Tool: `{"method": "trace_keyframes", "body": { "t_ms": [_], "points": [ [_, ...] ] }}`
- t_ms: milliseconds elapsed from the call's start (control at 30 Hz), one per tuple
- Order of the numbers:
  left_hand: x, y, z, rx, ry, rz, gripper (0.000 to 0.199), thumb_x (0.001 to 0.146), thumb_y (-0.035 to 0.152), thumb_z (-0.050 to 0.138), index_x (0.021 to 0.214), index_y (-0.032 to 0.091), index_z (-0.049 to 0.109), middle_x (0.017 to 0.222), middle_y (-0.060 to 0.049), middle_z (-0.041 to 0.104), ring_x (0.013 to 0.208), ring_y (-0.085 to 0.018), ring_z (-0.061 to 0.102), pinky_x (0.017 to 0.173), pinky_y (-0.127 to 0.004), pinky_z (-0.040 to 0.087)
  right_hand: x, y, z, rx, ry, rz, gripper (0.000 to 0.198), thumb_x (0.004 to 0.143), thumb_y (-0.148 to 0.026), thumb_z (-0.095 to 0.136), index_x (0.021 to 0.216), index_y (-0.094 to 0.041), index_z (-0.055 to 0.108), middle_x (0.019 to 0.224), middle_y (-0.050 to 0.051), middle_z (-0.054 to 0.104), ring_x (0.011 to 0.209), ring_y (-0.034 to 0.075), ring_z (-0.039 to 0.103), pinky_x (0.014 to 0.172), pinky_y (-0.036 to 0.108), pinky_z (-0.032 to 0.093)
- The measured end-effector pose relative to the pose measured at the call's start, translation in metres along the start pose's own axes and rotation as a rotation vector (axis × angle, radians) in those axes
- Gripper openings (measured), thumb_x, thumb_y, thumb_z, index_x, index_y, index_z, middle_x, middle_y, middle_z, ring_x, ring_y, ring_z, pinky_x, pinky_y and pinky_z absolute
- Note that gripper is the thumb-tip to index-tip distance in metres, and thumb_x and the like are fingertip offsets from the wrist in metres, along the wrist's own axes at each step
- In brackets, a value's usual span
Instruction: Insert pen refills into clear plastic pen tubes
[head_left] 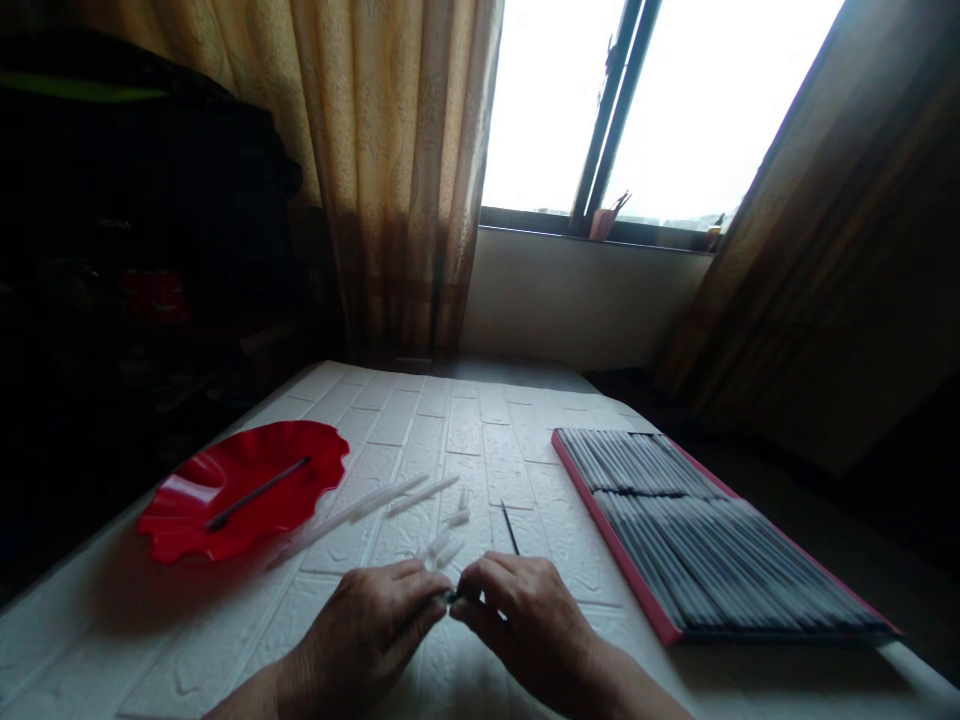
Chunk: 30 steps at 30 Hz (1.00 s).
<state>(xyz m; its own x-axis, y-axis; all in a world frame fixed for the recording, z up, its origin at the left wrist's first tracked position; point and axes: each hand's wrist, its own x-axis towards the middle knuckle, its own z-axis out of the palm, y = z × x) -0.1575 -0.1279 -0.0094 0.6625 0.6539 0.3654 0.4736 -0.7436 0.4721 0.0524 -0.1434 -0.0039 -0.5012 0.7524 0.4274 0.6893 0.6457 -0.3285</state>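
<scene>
My left hand (375,622) and my right hand (529,615) meet at the front of the table, fingertips almost touching. Both are closed in a pinch around a small dark piece (451,597), mostly hidden by the fingers. A thin dark stick with a pointed end (511,528) shows just beyond my right knuckles; whether that hand holds it, I cannot tell. Small clear plastic pieces (442,550) lie right past my fingertips. Farther off to the left are long translucent tubes (375,500).
A red wavy-edged dish (262,450) with a dark pen-like stick (259,492) in it stands at left. On the right lies a shallow pink-edged box (611,545) packed with rows of slim grey pen-like sticks (720,555). The white brick-patterned tabletop (465,410) reaches toward a curtained window.
</scene>
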Motion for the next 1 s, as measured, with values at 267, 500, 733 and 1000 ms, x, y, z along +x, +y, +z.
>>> {"method": "trace_keyframes", "body": {
  "t_ms": [267,500,733,1000],
  "points": [
    [-0.001,-0.001,0.001,0.003,0.009,-0.009,0.023,0.098,0.025,0.041,0.104,0.024,0.063,0.083,-0.002,0.069,0.075,-0.017,0.068,0.067,-0.023,0.048,0.001,0.0,-0.001,-0.032,0.018,-0.065,0.011,0.09,-0.019,0.053,0.08,-0.019,0.056,0.07,0.001,0.067,0.056,0.015,0.063,0.052,0.023,0.038],
    [0.0,-0.002,0.001,0.022,-0.002,-0.023,0.023,0.098,0.026,0.041,0.101,0.024,0.064,0.082,-0.002,0.069,0.074,-0.018,0.068,0.066,-0.024,0.047,0.001,-0.001,0.002,-0.111,0.103,-0.151,0.03,0.1,-0.028,0.037,0.077,-0.02,0.053,0.062,0.0,0.063,0.049,0.014,0.057,0.047,0.025,0.031],
    [-0.002,-0.003,0.003,0.015,-0.013,-0.039,0.024,0.098,0.029,0.043,0.098,0.023,0.066,0.079,-0.002,0.069,0.072,-0.018,0.068,0.065,-0.023,0.046,-0.001,-0.002,0.005,-0.193,0.11,-0.169,0.035,0.102,-0.028,0.03,0.076,-0.02,0.051,0.06,0.0,0.061,0.045,0.014,0.054,0.046,0.027,0.027],
    [0.0,-0.01,-0.009,-0.067,-0.044,-0.131,0.026,0.097,0.037,0.043,0.102,0.024,0.065,0.089,-0.002,0.071,0.082,-0.019,0.068,0.072,-0.024,0.045,0.001,0.008,-0.009,0.024,0.11,-0.064,0.021,0.098,-0.024,0.041,0.083,-0.019,0.056,0.068,0.002,0.066,0.057,0.014,0.061,0.053,0.023,0.039]
  ]
}}
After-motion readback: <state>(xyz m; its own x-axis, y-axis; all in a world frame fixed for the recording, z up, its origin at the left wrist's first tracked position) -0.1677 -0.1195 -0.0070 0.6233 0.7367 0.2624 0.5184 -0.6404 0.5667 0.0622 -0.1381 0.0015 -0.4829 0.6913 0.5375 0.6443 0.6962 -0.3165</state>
